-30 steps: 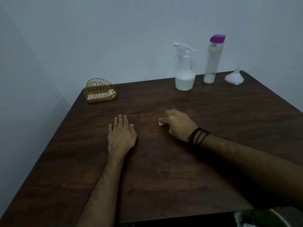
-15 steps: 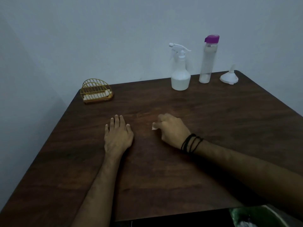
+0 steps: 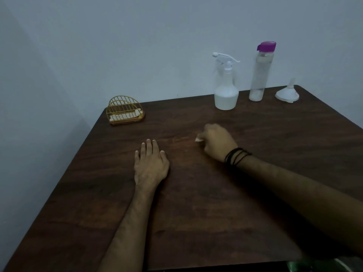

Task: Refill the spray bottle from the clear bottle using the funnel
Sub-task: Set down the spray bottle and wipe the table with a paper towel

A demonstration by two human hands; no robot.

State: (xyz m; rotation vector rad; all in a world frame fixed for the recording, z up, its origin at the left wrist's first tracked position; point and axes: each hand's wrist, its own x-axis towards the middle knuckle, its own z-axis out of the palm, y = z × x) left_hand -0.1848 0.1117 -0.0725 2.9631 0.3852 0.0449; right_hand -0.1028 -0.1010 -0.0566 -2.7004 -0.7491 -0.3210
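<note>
A white spray bottle (image 3: 225, 89) with its trigger head on stands at the far side of the dark wooden table (image 3: 196, 213). Right of it stands a tall clear bottle (image 3: 260, 75) with a purple cap. A white funnel (image 3: 287, 93) rests upside down near the far right corner. My left hand (image 3: 150, 165) lies flat on the table, fingers apart, holding nothing. My right hand (image 3: 218, 142), with black bands at the wrist, is curled on a small white scrap (image 3: 198, 139) at mid-table. Both hands are well short of the bottles.
A yellow wire holder (image 3: 124, 111) with white pieces in it stands at the table's far left corner. A pale wall runs right behind the bottles. Something green (image 3: 314, 266) shows below the table's near right edge.
The view has shifted a little. My right hand with the white scrap has slid slightly along the table; my left hand stays flat in place. The bottles and funnel stand as before.
</note>
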